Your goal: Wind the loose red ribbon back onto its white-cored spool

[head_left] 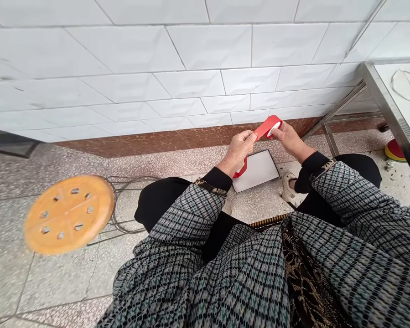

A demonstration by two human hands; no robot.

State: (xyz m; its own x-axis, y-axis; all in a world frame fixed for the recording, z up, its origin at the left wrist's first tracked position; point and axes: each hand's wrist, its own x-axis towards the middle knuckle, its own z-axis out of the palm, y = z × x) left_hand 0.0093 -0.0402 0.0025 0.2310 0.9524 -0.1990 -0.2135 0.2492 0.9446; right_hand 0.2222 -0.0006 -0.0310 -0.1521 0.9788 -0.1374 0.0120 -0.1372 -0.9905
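Observation:
My right hand is closed around a roll of red tape, its thumb at the white core. A strip pulled from the roll runs to my left hand, where thumb and fingers pinch it. The strip's loose red end hangs curled below my left hand. Both hands are raised in front of my knees. Beneath them on the floor lies a flat white rectangular board with a dark edge, partly covered by the left hand and the tape end.
An orange round stool with holes in its seat stands at the left. A metal-framed table is at the right, with a wire loop on top. White wall tiles rise in front. A red, yellow and green object sits under the table.

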